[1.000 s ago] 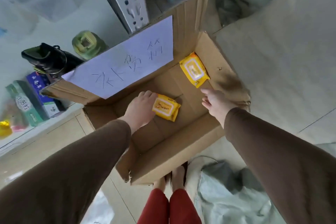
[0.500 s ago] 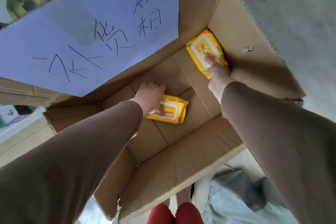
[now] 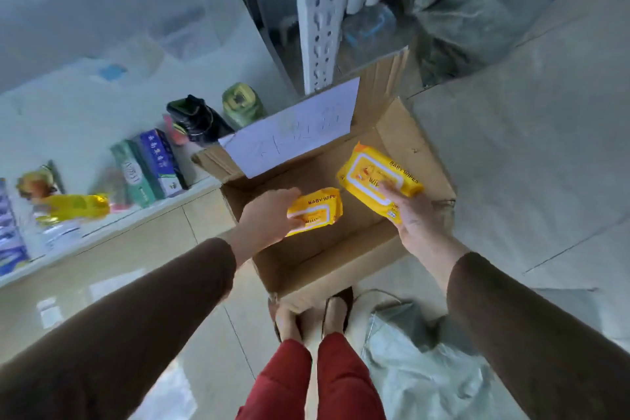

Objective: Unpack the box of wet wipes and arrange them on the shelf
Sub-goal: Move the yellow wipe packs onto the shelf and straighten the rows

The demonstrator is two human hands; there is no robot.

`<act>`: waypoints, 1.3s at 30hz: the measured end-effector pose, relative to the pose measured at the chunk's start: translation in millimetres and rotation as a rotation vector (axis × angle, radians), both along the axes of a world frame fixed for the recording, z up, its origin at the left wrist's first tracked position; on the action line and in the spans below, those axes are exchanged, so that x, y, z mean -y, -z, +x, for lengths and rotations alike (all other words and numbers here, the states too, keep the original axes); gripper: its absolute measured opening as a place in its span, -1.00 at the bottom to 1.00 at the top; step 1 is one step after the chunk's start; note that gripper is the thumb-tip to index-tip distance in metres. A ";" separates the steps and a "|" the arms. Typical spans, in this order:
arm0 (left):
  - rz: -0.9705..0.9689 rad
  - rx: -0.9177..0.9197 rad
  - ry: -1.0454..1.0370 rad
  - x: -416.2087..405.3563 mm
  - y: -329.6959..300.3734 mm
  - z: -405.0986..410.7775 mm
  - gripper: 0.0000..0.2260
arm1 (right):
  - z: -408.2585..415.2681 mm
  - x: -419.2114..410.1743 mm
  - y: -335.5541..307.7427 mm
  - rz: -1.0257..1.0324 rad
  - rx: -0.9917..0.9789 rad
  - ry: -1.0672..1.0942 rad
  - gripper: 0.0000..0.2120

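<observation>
An open cardboard box (image 3: 341, 269) stands on the floor in front of my feet, with a white handwritten sheet (image 3: 293, 133) on its far flap. My left hand (image 3: 269, 215) grips a yellow pack of baby wipes (image 3: 318, 210) above the box's inside. My right hand (image 3: 414, 218) holds a second, larger-looking yellow pack (image 3: 375, 177) from below, thumb on its face, over the box's right side. The low white shelf (image 3: 143, 218) runs along the left.
On the shelf stand boxed goods (image 3: 150, 167), a yellow packet (image 3: 75, 206), a black item (image 3: 196, 119) and a green bottle (image 3: 240, 102). A white perforated shelf post (image 3: 317, 20) rises behind the box. A grey-green sack (image 3: 419, 365) lies at my right foot.
Both hands have closed on the packs that lay in the box bottom and lifted them up. My head has risen, so the shelf and floor are in view again.
</observation>
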State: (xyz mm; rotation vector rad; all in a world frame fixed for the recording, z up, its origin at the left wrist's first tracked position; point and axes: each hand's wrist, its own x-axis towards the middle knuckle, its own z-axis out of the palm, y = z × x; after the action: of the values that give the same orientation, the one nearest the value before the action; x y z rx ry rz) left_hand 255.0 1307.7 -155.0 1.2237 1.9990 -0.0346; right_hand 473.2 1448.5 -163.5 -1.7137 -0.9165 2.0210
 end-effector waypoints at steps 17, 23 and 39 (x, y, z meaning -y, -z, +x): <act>0.403 -0.113 -0.300 183.0 -387.6 -235.9 -0.70 | -202.6 102.7 -351.4 0.351 -0.406 -0.530 -0.47; 0.419 -0.206 -0.321 170.3 -418.9 -331.7 -0.68 | -322.2 82.3 -383.6 0.519 -0.388 -0.683 -0.50; 0.341 -0.395 -0.414 67.8 -383.7 -535.5 -0.54 | -575.8 -48.8 -339.6 0.544 -0.275 -0.953 -0.45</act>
State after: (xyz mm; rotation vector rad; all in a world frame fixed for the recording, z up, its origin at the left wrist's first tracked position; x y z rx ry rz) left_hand -280.5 1239.9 228.7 1.0345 2.6567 0.3025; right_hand -102.6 1497.3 176.0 -0.7058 -2.1904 2.0851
